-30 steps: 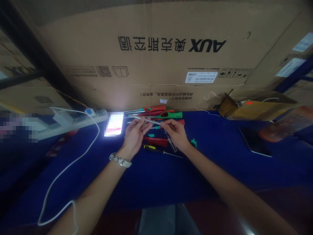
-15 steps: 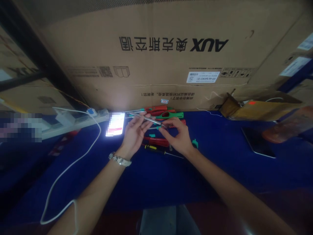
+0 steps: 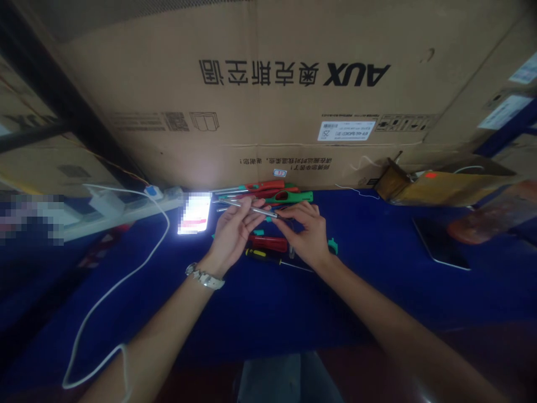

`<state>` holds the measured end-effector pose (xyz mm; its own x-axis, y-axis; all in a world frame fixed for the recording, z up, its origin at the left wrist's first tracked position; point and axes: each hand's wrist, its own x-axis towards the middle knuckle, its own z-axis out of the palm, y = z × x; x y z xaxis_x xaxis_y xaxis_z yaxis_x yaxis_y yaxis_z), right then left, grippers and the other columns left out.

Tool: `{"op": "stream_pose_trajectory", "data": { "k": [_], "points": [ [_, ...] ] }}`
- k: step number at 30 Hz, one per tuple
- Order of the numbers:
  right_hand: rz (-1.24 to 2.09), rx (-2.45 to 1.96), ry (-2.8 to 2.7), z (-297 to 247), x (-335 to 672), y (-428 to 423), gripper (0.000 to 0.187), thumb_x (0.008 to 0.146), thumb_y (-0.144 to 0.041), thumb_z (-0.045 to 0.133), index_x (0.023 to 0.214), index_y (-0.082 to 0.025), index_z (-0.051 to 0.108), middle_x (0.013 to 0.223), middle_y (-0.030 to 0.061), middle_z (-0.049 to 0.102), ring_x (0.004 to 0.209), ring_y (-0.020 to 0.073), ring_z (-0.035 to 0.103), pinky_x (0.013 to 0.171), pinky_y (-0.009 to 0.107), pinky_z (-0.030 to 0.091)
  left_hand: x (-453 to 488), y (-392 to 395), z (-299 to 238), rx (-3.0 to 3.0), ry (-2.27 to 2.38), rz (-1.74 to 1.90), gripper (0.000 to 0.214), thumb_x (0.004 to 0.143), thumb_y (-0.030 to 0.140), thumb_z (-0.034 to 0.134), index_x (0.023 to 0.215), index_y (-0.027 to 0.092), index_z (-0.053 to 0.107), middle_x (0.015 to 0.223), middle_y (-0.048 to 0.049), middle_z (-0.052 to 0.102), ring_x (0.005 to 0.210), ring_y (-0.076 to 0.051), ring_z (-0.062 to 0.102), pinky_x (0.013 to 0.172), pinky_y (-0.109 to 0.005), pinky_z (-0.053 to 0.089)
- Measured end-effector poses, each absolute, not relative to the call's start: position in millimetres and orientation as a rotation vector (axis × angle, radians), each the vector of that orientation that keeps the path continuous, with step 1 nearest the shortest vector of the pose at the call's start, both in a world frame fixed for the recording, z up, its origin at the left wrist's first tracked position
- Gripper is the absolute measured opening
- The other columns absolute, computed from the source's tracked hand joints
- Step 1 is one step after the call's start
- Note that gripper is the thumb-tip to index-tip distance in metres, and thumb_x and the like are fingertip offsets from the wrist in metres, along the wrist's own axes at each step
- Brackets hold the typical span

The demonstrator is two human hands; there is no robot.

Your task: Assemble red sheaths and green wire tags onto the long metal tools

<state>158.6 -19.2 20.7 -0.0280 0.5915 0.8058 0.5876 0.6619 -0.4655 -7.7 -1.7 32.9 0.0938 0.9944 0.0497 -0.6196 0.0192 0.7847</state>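
Note:
A slim silver metal tube [image 3: 264, 211] is held slanting above the table. My left hand [image 3: 230, 234], palm up with a watch on the wrist, has its thumb and fingers closed around the tube's middle. My right hand [image 3: 308, 232] is closed in a pinch at the tube's near right end, where a small dark tip shows; any finer part there is hidden by the fingers. Behind and below the hands lie long-reach lighter parts: a green handle [image 3: 300, 196], a red-orange lighter [image 3: 266, 185] and a red shell [image 3: 268, 243]. A black-and-yellow screwdriver [image 3: 262, 255] lies nearest me.
A lit phone [image 3: 194, 214] stands left of the hands, near a white power strip [image 3: 126, 215] with a trailing white cable [image 3: 100, 305]. A large cardboard box [image 3: 268, 129] walls the back. At right are a dark phone [image 3: 440, 246], a bottle [image 3: 490, 215] and an opened carton [image 3: 453, 189].
The right fingertips have closed in against the tube's end. The tube lies slightly flatter between the hands. My view has shifted a little, and the table items have stayed put.

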Motion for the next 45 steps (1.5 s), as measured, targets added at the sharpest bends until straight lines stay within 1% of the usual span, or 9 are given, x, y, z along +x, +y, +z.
{"op": "stream_pose_trajectory", "data": {
  "k": [5,11,15,19,23,28,35,40,45],
  "points": [
    [0.002,-0.93,-1.722,22,160,-20,0.005,0.083,-0.027,0.076,0.088,-0.025,0.073,0.082,-0.0011,0.076,0.077,0.0193,0.065,0.078,0.039,0.043,-7,-1,32,0.76,0.669,1.406,0.012,0.08,0.022,0.079,0.087,0.015,0.072,0.09,-0.0057,0.079,0.082,-0.017,0.075,0.084,-0.029,0.059],
    [-0.097,-0.875,-1.779,23,165,-18,0.002,0.087,-0.026,0.072,0.086,-0.025,0.072,0.083,-0.0001,0.077,0.078,0.0187,0.067,0.077,0.038,0.042,-11,-1,32,0.773,0.626,1.361,0.017,0.084,0.02,0.074,0.1,0.015,0.072,0.108,-0.0083,0.077,0.096,-0.019,0.074,0.096,-0.032,0.055],
    [-0.182,-0.826,-1.871,26,172,-14,0.006,0.09,-0.028,0.069,0.085,-0.026,0.072,0.083,-0.002,0.078,0.077,0.0173,0.068,0.077,0.038,0.042,-11,-1,33,0.756,0.591,1.332,0.016,0.084,0.019,0.075,0.099,0.016,0.071,0.113,-0.0089,0.076,0.104,-0.022,0.072,0.102,-0.036,0.051],
    [-0.221,-0.779,-1.927,26,178,-12,0.004,0.09,-0.028,0.07,0.086,-0.027,0.071,0.081,-0.0031,0.078,0.075,0.0165,0.068,0.078,0.037,0.042,-10,-3,32,0.74,0.582,1.306,0.011,0.085,0.023,0.074,0.092,0.014,0.072,0.111,-0.0101,0.076,0.103,-0.022,0.072,0.101,-0.035,0.052],
    [-0.21,-0.778,-1.926,25,178,-12,0.003,0.09,-0.026,0.069,0.088,-0.026,0.071,0.08,-0.002,0.077,0.075,0.0174,0.068,0.079,0.038,0.042,-8,-5,33,0.731,0.593,1.296,0.016,0.082,0.027,0.078,0.091,0.014,0.074,0.106,-0.0083,0.077,0.094,-0.019,0.074,0.095,-0.033,0.056],
    [-0.145,-0.847,-1.956,23,174,-15,0.006,0.091,-0.029,0.067,0.088,-0.03,0.073,0.079,-0.0022,0.077,0.076,0.0184,0.067,0.081,0.04,0.041,-3,-7,33,0.636,0.737,1.285,0.013,0.077,0.024,0.082,0.082,0.014,0.075,0.08,-0.0026,0.076,0.072,-0.013,0.072,0.086,-0.029,0.059],
    [-0.12,-0.863,-1.939,20,174,-13,0.006,0.089,-0.03,0.069,0.089,-0.031,0.074,0.083,-0.0022,0.078,0.076,0.0189,0.067,0.082,0.041,0.042,-4,-5,30,0.603,0.711,1.291,0.004,0.08,0.012,0.075,0.084,0.011,0.076,0.096,-0.0083,0.078,0.094,-0.017,0.074,0.098,-0.029,0.054],
    [-0.122,-0.839,-1.884,21,173,-14,0.007,0.089,-0.03,0.069,0.083,-0.028,0.071,0.076,-0.0025,0.077,0.071,0.018,0.067,0.079,0.04,0.042,-5,-5,29,0.633,0.642,1.263,0.01,0.082,0.011,0.072,0.091,0.013,0.076,0.108,-0.0095,0.077,0.106,-0.021,0.072,0.106,-0.034,0.051],
    [-0.113,-0.854,-1.818,20,169,-16,0.011,0.091,-0.032,0.067,0.081,-0.026,0.069,0.077,-0.0009,0.076,0.067,0.0171,0.066,0.078,0.039,0.043,-4,-8,33,0.634,0.559,1.231,0.014,0.085,0.009,0.068,0.094,0.015,0.076,0.114,-0.0086,0.075,0.112,-0.02,0.069,0.105,-0.031,0.051]
  ]
}}
